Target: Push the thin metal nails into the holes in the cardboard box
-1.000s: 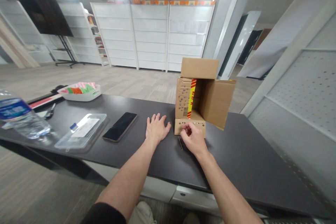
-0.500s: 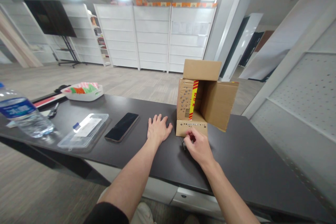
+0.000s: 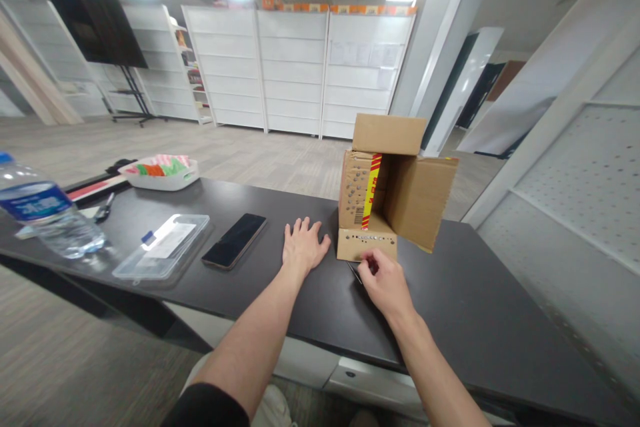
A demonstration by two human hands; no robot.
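An opened cardboard box (image 3: 423, 203) stands on the dark table with its flaps spread. Its left flap and lower front flap (image 3: 350, 247) carry rows of small holes and silvery, screw-like dots, and a yellow-red tape strip runs down the side. Just in front of the lower flap, my right hand (image 3: 385, 283) is closed in a pinch on a thin metal rod (image 3: 354, 271), whose tip points toward the flap; its exact kind is too small to tell. Left of the box, my left hand (image 3: 303, 247) lies flat on the tabletop, fingers spread, holding nothing.
A black phone (image 3: 235, 241) and a clear plastic case (image 3: 163, 247) lie to the left. Beyond them are a water bottle (image 3: 50, 210), a pen-like object (image 3: 105, 207) and a white basket (image 3: 163, 180) with colourful contents. The table's (image 3: 465, 320) front edge is close to me.
My right hand has shifted slightly to the right, and the metal rod has turned to a different slant. My left hand stays flat; the whole view has moved a little.
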